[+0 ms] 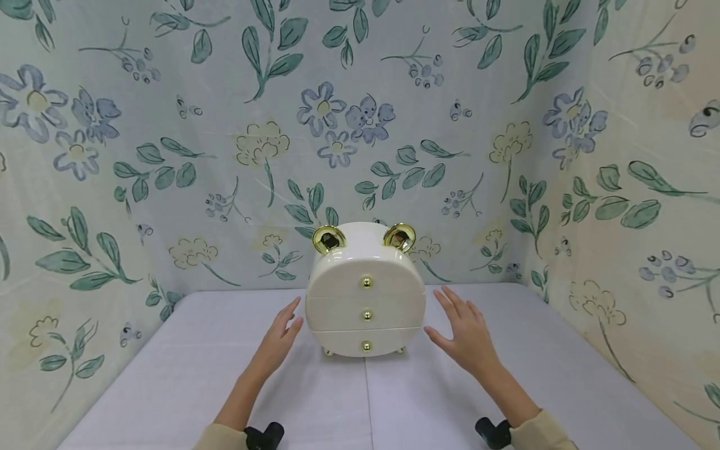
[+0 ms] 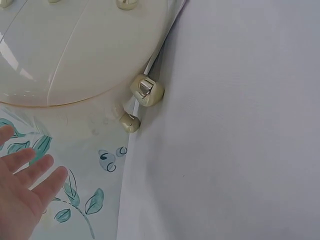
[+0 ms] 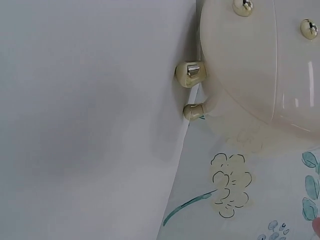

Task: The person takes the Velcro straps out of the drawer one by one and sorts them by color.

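A glossy white box [image 1: 365, 306] shaped like a twin-bell alarm clock stands upright on the table. Three stacked drawers with round gold knobs make up its front, and two gold bells [image 1: 329, 239] top it. Small gold feet [image 2: 147, 90] carry it, as the left wrist view shows. To its left my left hand [image 1: 278, 337] is held with fingers extended, holding nothing. My right hand [image 1: 464, 331] is on the other side, fingers spread and pointing forward, also holding nothing. Both hands appear apart from the box. In the right wrist view only a fingertip [image 3: 316, 226] shows at the edge.
A white cloth with a centre crease covers the table [image 1: 225, 337]. Floral fabric [image 1: 360, 181] hangs as walls behind and at both sides. Black wrist straps [image 1: 265, 435] sit by the beige sleeves [image 1: 220, 437].
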`<act>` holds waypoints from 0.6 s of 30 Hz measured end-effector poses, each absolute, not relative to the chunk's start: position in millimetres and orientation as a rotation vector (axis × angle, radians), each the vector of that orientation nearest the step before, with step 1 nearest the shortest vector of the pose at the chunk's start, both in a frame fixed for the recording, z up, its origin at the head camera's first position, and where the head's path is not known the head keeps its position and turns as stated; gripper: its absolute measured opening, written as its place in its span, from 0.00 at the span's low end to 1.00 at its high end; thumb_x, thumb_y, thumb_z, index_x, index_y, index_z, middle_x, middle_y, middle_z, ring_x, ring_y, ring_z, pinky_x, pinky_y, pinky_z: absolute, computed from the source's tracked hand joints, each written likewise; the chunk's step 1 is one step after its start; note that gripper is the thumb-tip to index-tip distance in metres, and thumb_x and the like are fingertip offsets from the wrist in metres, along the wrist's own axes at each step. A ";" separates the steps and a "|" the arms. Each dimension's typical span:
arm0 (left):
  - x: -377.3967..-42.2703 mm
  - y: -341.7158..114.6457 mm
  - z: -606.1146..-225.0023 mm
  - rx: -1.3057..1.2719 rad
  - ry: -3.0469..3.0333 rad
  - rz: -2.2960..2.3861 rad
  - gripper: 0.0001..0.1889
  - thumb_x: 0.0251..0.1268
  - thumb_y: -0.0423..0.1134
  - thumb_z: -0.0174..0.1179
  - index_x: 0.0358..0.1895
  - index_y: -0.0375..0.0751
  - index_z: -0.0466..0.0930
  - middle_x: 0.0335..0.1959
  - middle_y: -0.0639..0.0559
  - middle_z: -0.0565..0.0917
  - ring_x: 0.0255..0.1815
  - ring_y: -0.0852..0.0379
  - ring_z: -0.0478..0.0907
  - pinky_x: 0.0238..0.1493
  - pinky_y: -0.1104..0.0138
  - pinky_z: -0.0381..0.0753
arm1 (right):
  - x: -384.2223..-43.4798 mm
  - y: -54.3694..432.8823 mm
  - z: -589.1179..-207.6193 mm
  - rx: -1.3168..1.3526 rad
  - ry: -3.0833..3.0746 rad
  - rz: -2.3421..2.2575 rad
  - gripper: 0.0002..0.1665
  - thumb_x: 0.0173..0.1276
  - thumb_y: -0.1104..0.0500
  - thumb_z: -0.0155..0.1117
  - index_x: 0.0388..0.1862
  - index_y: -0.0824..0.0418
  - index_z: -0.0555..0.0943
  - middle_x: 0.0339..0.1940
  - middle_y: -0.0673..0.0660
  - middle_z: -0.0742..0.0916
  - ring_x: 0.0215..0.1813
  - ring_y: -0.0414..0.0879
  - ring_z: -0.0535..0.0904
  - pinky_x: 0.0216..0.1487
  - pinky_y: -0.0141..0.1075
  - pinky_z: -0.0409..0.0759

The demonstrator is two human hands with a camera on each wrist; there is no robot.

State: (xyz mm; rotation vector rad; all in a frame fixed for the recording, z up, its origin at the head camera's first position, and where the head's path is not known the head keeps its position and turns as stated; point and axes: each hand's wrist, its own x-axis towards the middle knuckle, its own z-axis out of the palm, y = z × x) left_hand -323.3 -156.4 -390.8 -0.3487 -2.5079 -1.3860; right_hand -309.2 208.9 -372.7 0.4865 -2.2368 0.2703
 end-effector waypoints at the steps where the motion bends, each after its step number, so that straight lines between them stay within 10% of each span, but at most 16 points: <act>1: -323.1 -156.1 -390.6 -0.350 -2.504 -1.396 0.30 0.69 0.56 0.39 0.71 0.49 0.50 0.71 0.43 0.54 0.68 0.40 0.56 0.65 0.46 0.60 | -308.9 207.8 -372.4 0.491 -2.235 0.272 0.47 0.49 0.47 0.68 0.66 0.58 0.62 0.65 0.62 0.70 0.64 0.58 0.67 0.63 0.61 0.61; 18: -325.0 -146.8 -391.8 -0.357 -2.458 -1.471 0.30 0.70 0.56 0.39 0.71 0.50 0.50 0.71 0.42 0.55 0.67 0.40 0.59 0.63 0.41 0.59 | -308.5 187.6 -362.6 0.583 -2.139 0.254 0.48 0.47 0.45 0.67 0.67 0.57 0.62 0.67 0.61 0.67 0.64 0.57 0.65 0.62 0.62 0.61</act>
